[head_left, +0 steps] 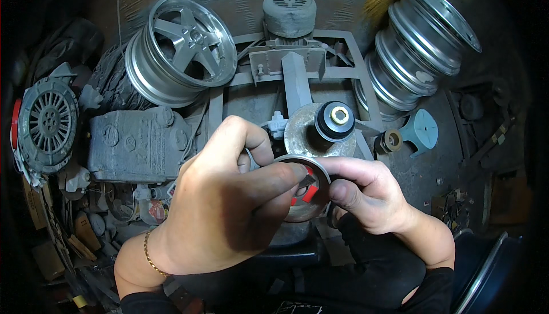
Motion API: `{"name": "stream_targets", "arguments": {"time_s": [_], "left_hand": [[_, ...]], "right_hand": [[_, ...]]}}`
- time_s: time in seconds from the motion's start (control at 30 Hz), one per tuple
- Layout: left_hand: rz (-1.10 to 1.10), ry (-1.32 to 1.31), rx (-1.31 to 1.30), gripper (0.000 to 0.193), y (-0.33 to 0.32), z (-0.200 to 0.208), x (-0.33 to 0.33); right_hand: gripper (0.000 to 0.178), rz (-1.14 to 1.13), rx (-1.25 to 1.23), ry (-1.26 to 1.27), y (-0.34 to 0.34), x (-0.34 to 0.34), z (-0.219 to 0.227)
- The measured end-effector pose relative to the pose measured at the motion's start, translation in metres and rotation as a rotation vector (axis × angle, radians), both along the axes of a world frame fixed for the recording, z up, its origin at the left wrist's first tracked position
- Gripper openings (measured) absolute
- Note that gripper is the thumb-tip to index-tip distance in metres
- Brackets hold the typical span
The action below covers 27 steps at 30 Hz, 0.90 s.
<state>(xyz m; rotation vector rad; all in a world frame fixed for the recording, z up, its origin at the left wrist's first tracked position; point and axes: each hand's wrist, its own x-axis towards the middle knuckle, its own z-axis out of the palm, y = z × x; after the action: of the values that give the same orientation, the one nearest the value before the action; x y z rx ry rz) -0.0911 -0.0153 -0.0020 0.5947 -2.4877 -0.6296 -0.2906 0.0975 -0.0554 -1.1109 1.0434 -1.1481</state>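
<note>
Between my hands is a round, shallow metal cap (324, 199) with a raised rim. Several red patches (310, 193) show on its inner face. My right hand (369, 194) grips the cap's right edge between thumb and fingers. My left hand (229, 199), with a gold chain bracelet on its wrist, is closed, its fingertips pressed together inside the cap near the red patches. Whatever those fingertips may hold is hidden. Just beyond the cap stands a machine spindle (334, 120) with a black collar, a brass-coloured nut and a grey disc (297, 136) behind it.
A dusty motor (290, 14) sits on a metal frame (357, 56) ahead. A spoked wheel rim (194, 45) lies at the left, above a dusty grey casing (137, 145). Stacked rims (423, 45) stand at the right, near a teal stool (421, 131). A clutch-like round part (48, 119) is far left.
</note>
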Motion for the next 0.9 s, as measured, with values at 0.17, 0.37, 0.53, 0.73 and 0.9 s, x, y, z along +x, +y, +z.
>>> {"name": "stream_targets", "arguments": {"time_s": [0.17, 0.37, 0.53, 0.73, 0.9], "left_hand": [[-0.009, 0.006, 0.003, 0.024, -0.0003, 0.0005, -0.0002], [-0.012, 0.002, 0.013, 0.024, -0.0005, 0.0005, 0.0002], [-0.017, 0.006, 0.018, 0.025, -0.0006, 0.0005, 0.0004], [-0.002, 0.002, 0.050, 0.026, 0.0006, 0.0019, -0.0004], [0.008, -0.017, 0.053, 0.026, 0.0011, 0.0021, -0.0002]], "right_hand": [[0.043, -0.003, -0.006, -0.004, 0.0002, 0.0005, -0.0004], [0.042, 0.003, -0.004, -0.017, 0.0000, 0.0003, -0.0018], [0.043, 0.003, 0.001, -0.025, -0.0003, 0.0011, -0.0014], [0.043, 0.010, 0.005, -0.026, 0.0000, 0.0005, -0.0017], [0.044, 0.012, 0.009, -0.037, 0.0001, 0.0007, -0.0017]]}}
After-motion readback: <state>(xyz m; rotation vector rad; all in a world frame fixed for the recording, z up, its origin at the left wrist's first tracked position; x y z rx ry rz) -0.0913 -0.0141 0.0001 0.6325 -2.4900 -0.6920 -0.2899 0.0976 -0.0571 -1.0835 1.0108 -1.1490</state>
